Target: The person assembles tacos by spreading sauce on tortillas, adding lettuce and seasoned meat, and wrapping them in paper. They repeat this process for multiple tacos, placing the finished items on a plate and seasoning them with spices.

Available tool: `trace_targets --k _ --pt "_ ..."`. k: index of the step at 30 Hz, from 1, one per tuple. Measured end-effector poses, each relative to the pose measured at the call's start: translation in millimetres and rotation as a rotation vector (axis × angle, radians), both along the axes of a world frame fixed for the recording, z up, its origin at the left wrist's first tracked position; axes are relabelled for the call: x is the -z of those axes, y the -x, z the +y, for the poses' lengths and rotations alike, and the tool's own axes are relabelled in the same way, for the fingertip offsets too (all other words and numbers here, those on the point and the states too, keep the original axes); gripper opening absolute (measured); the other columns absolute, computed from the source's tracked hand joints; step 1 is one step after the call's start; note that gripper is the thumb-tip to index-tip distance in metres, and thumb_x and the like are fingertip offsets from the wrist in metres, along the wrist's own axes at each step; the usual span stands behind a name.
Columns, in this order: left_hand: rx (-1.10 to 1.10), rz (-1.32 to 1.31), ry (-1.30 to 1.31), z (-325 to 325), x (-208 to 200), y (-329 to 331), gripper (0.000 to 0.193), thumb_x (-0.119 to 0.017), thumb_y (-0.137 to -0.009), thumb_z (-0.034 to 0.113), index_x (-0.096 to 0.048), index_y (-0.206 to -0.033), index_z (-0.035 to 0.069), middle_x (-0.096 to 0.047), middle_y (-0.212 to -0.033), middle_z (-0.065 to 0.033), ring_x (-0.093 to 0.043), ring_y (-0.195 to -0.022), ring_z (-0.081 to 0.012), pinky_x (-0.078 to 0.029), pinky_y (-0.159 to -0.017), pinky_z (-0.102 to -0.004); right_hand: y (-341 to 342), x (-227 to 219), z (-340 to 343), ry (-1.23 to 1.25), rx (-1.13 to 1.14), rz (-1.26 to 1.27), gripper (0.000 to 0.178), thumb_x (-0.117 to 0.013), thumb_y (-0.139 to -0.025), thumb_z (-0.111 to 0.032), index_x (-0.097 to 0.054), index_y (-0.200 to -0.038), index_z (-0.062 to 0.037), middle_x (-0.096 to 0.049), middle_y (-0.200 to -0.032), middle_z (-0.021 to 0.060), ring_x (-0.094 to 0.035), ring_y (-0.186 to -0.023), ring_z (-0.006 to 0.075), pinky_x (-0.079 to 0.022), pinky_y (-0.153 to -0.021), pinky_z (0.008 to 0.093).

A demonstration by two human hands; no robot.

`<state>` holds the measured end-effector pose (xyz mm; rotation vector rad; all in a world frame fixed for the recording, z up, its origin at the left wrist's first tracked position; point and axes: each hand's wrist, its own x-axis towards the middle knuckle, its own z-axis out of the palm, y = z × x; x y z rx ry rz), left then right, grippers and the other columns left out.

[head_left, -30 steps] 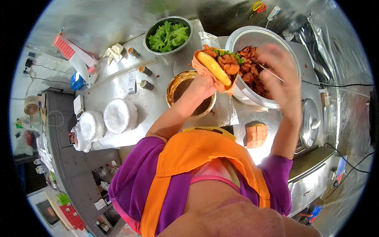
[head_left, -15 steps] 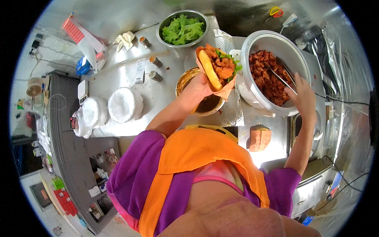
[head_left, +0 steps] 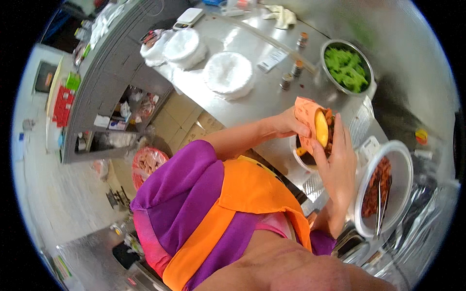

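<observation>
Up over the counter I hold a filled bun sandwich point(head_left: 321, 128) in an orange-brown paper sleeve point(head_left: 305, 112). My left hand point(head_left: 288, 123) is closed around the sleeve's left side. Around the sandwich's right side cups my right hand point(head_left: 337, 167), thumb at the near edge and fingers along the filling, which they partly hide. Beneath is a bowl of dark sauce point(head_left: 302, 159), mostly covered by the hands. Metal tongs point(head_left: 380, 206) lean in a white tub point(head_left: 360, 206) of reddish-brown meat pieces point(head_left: 373, 194), with no hand on them.
A steel bowl point(head_left: 371, 90) of green lettuce point(head_left: 345, 70) stands at the far right. Several small shaker jars point(head_left: 297, 67) are left of it. Two plastic-covered round containers point(head_left: 229, 74) point(head_left: 184, 47), a white scale point(head_left: 189, 18) and a cloth point(head_left: 281, 17) sit farther left.
My right hand has let go of the tongs, leaving them in the tub, and has come to the sandwich. My view has turned, so the counter now slants down to the right.
</observation>
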<state>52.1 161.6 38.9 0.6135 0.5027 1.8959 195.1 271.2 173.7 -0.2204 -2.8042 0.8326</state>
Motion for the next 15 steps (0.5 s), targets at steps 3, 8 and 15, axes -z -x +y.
trace_targets --k 3,8,15 --pt "-0.082 0.1 0.03 -35.5 10.0 28.3 0.089 -0.09 -0.067 0.026 -0.043 -0.138 0.001 -0.059 -0.127 -0.0104 -0.058 -0.115 -0.0202 -0.048 -0.098 -0.0344 35.9 5.4 -22.4 0.085 -0.056 -0.016 0.064 -0.066 -0.087 -0.021 -0.04 -0.139 0.0053 -0.056 -0.121 0.0253 -0.056 -0.107 0.0431 -0.047 -0.088 0.043" --pt "-0.505 0.336 0.281 -134.7 10.0 108.4 0.095 -0.079 -0.076 0.043 -0.029 -0.148 0.006 -0.044 -0.138 -0.0084 -0.046 -0.124 -0.0203 -0.036 -0.106 -0.0374 118.0 19.6 -61.1 0.319 -0.045 -0.042 0.058 -0.065 -0.087 -0.014 -0.044 -0.138 0.0041 -0.059 -0.119 0.0239 -0.06 -0.107 0.0361 -0.047 -0.089 0.0387" --pt "-1.252 0.421 0.548 -362.7 45.1 260.1 0.035 -0.06 -0.095 0.013 -0.053 -0.127 0.001 -0.061 -0.116 -0.0077 -0.057 -0.107 -0.0166 -0.045 -0.095 -0.0299 316.9 44.4 -130.2 0.549 0.01 -0.106 0.049 -0.057 -0.096 -0.02 -0.048 -0.136 0.0047 -0.062 -0.121 0.0117 -0.058 -0.105 0.0147 -0.046 -0.09 0.0288"
